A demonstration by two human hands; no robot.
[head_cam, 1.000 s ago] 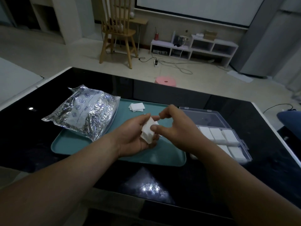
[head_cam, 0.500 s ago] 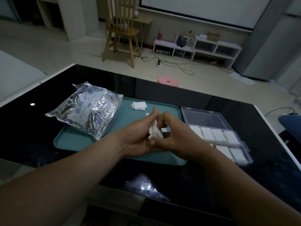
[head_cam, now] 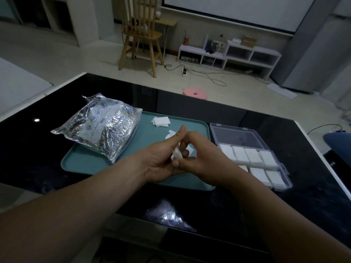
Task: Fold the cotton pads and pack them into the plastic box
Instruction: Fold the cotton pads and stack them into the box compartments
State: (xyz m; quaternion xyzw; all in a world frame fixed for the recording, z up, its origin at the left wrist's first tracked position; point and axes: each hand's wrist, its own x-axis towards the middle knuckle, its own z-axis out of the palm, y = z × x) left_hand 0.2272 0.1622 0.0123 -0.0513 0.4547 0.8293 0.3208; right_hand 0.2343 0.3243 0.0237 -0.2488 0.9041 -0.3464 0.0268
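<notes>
My left hand (head_cam: 161, 158) and my right hand (head_cam: 205, 158) meet over the teal tray (head_cam: 85, 164), both pinching one small white cotton pad (head_cam: 176, 153) that is folded up between their fingertips. Most of the pad is hidden by the fingers. A small stack of loose pads (head_cam: 161, 122) lies at the tray's far side, and another pad (head_cam: 171, 134) peeks out just behind my left fingers. To the right the clear plastic box (head_cam: 237, 137) stands open, with several folded pads (head_cam: 252, 157) filling its compartments.
A crinkled silver foil bag (head_cam: 98, 128) lies on the tray's left half. Everything sits on a glossy black table (head_cam: 303, 149) whose white edge runs along the right. Beyond it are a wooden chair (head_cam: 141, 35), a pink stool (head_cam: 195, 93) and a low white shelf (head_cam: 228, 54).
The pad, spread between both hands a second ago, has been folded smaller and is now squeezed between the fingertips. Both hands have drawn closer together.
</notes>
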